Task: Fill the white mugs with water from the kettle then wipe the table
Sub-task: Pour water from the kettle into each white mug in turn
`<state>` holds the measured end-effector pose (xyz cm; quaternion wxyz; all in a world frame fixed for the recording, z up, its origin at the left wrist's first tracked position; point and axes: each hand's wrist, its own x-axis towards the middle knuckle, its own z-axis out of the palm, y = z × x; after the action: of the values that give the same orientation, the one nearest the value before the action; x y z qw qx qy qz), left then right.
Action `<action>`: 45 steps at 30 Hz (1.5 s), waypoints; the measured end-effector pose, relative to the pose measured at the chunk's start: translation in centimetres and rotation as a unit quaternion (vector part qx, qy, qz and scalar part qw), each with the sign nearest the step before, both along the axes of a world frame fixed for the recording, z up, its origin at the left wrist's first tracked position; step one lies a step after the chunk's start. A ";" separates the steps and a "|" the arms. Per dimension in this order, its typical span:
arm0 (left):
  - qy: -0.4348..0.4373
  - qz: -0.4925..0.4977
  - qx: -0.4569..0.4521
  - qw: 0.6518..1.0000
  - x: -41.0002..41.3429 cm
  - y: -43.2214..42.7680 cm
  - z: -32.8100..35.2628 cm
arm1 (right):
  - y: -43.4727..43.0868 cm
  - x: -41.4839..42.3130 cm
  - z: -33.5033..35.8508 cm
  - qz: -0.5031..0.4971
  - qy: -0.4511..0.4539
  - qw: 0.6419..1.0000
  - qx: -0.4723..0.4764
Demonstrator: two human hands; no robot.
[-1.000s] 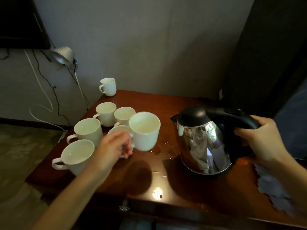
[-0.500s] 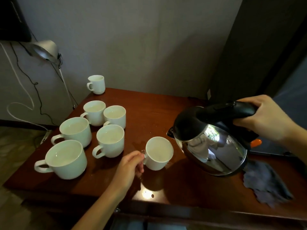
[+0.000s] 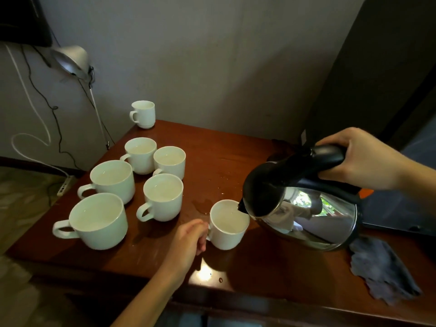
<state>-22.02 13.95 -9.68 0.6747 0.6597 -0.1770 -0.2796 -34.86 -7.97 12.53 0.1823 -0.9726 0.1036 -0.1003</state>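
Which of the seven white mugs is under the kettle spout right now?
The mug nearest the kettle, its handle held by the left hand; the other six stand apart, untouched.

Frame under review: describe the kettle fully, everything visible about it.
The kettle has a shiny, mirror-like metal body that reflects the room, with a black lid, spout and handle, and an orange tab showing behind it. The right hand grips the handle from above and holds it tilted, off the table. Its spout sits over the rim of the white mug, which the left hand holds by the handle. A grey cloth lies just right of it.
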 end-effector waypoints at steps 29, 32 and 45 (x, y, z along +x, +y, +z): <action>0.021 -0.044 -0.035 0.998 0.6 0.0 -0.8 | 1.8 3.6 2.6 0.035 0.127 0.988 -0.080; 0.023 -0.050 -0.039 0.998 0.7 -0.1 -0.8 | 1.8 3.8 2.7 0.032 0.137 0.987 -0.079; 0.015 -0.070 -0.035 0.997 1.1 0.1 -1.0 | 1.8 4.0 2.8 0.016 0.148 0.985 -0.089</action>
<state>-20.96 14.04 -10.71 0.6790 0.6172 -0.2224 -0.3294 -30.87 -6.17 15.32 0.0793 -0.9906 0.1044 0.0386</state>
